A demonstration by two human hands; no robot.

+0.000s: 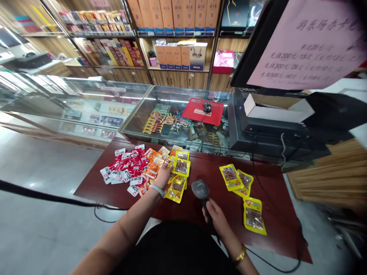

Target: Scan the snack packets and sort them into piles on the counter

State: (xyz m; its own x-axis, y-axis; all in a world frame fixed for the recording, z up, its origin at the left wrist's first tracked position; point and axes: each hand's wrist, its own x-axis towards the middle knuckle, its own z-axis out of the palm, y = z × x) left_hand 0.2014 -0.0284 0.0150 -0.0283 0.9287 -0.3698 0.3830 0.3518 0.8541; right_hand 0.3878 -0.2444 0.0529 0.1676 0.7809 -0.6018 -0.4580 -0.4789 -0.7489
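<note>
My left hand (163, 175) reaches onto a pile of small snack packets on the dark red table (200, 214), its fingers closed on a yellow packet (181, 166). Red packets (126, 170) lie at the left of the pile, orange ones (153, 162) in the middle, yellow ones at the right. My right hand (218, 219) grips the handle of a black barcode scanner (200, 190), whose head points up and away over the table. Three yellow packets (242, 191) lie apart to the right of the scanner.
A glass display counter (137, 110) runs behind the table, with a red mouse pad (203, 110) and mouse on it. A black register (272, 133) with a screen and pink notice (309, 42) stands at the right. Shelves (172, 34) of boxes line the back wall. A black cable (43, 195) crosses at left.
</note>
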